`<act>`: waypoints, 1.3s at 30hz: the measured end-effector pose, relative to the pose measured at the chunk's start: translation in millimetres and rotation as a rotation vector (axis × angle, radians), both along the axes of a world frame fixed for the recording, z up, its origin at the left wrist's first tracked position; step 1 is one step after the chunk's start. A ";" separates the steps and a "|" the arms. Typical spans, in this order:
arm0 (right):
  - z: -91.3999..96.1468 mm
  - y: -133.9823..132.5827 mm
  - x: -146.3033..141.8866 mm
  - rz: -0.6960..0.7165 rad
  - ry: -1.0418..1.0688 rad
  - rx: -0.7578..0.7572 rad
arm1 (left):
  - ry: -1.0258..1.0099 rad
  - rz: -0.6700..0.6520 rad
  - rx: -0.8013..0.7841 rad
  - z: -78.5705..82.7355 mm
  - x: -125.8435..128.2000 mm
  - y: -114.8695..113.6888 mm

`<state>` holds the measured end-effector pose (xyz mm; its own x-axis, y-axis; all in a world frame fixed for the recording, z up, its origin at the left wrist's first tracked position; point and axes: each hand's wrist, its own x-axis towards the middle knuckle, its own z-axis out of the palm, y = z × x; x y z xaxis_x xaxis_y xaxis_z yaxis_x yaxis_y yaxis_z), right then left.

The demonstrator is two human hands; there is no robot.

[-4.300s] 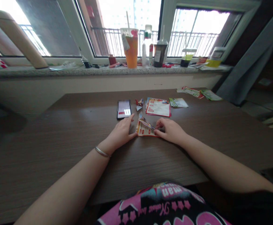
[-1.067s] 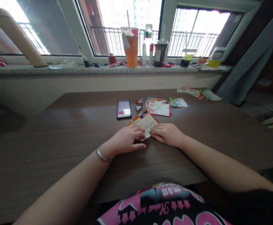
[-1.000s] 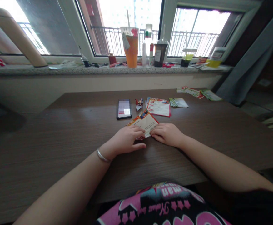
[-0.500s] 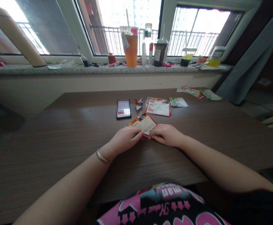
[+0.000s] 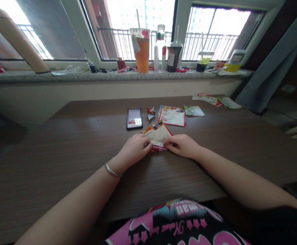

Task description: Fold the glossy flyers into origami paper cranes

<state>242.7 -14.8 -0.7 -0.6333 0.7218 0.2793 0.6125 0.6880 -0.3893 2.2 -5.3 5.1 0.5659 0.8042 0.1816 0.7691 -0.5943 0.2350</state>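
A folded paper leaflet [image 5: 158, 135], white with an orange and red printed border, lies on the dark wood-grain table [image 5: 62, 149] between my hands. My left hand [image 5: 134, 149], with a metal bangle [image 5: 111, 170] on its wrist, pinches the leaflet's lower left corner. My right hand [image 5: 181, 145] holds its lower right edge with the fingertips. The fingers hide the bottom of the leaflet.
Ahead lie a phone [image 5: 134, 118], a small folded paper piece [image 5: 151, 113], a stack of red-printed flyers [image 5: 172, 117] and several paper strips [image 5: 207, 100]. Cups and bottles [image 5: 142, 51] stand on the granite windowsill [image 5: 100, 76] beyond.
The leaflet has opened from a small folded shape into a wider sheet since the oldest frame. Over the last second it has turned slightly, and my left fingers have closed onto its corner.
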 end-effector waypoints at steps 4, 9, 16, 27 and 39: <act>1.3 -0.1 -0.1 0.030 -0.031 0.039 | 0.016 -0.028 0.000 -1.4 -1.1 2.7; -1.0 2.7 0.2 0.073 0.002 0.060 | 0.041 0.006 0.033 -6.6 0.0 5.3; -5.0 4.7 0.7 0.157 -0.004 0.141 | 0.051 0.056 0.126 -8.3 1.2 2.4; -3.9 3.0 2.4 0.046 -0.132 0.210 | 0.094 0.014 0.152 4.8 1.6 -6.8; -5.0 7.5 1.5 -0.012 -0.102 0.145 | 0.047 0.194 0.066 -0.7 5.1 -7.0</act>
<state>244.2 -7.3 -5.7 -0.6553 0.6864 0.3152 0.6523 0.7247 -0.2219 7.3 -12.3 4.4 0.4106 0.8862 0.2148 0.8800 -0.4468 0.1613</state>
